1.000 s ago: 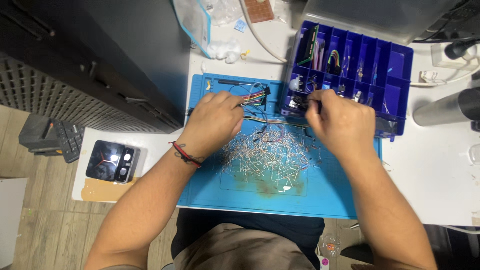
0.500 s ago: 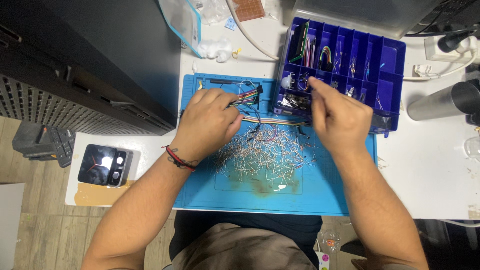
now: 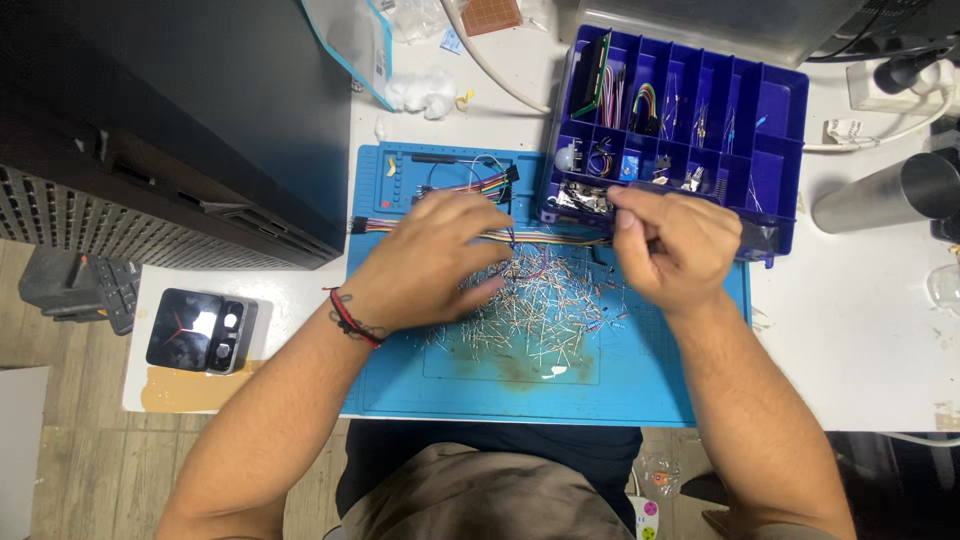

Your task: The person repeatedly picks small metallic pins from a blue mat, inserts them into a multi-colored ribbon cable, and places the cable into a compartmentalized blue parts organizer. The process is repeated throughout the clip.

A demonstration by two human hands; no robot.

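a: what are the hands doing on the blue mat [image 3: 640,385]?

b: the left hand [image 3: 435,262] lies spread and loose, fingers touching the heap of small wire-legged parts [image 3: 535,305] mid-mat. the right hand [image 3: 672,245] is pinched shut at the heap's upper right edge; i cannot tell what it grips.

a: and the ribbon wires [image 3: 540,237]?

b: along the mat's top, between both hands.

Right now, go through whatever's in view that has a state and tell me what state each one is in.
Left hand: palm down, fingers spread over the loose parts.
Right hand: fingers pinched together above the mat; what they hold is too small to tell.
Blue parts box: open, compartments partly filled.
Loose parts: scattered in a pile on the mat.
Blue mat: lying flat, stained near the middle.
Ribbon wires: stretched across the mat.
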